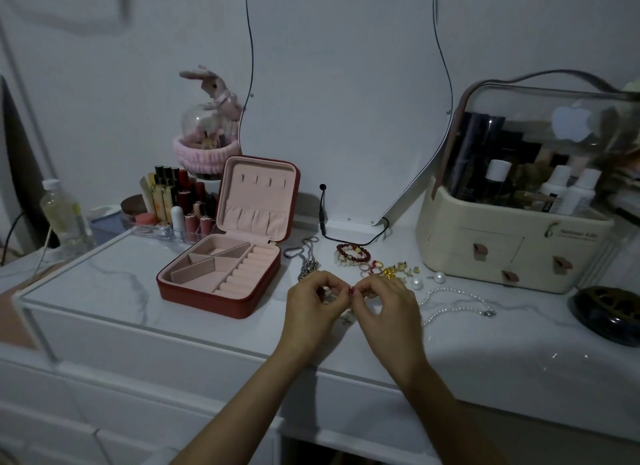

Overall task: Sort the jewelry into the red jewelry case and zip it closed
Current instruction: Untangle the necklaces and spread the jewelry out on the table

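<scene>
From your head camera, your left hand [313, 305] and right hand [384, 307] meet just above the white marble-patterned dresser top [104, 284], fingertips drawn together and pinching a small piece of jewelry between them; it is too small and too hidden by your fingers to tell what it is. To the left of your hands sits the red square jewelry case with pink velvet lining [221, 274], unzipped, its lid standing upright and its compartments and ring rolls holding nothing visible. Just beyond your left hand lies a tangle of silver chain necklaces [306, 260]. Behind your right hand rest a dark red beaded bracelet [353, 251], a scatter of small gold and red rings and charms [384, 268], and two white pearl earrings [427, 281]. A white pearl strand necklace [457, 303] curves on the top to the right of your right hand. A cream cosmetics organizer with a clear domed lid [512, 249] stands at the far right.
</scene>
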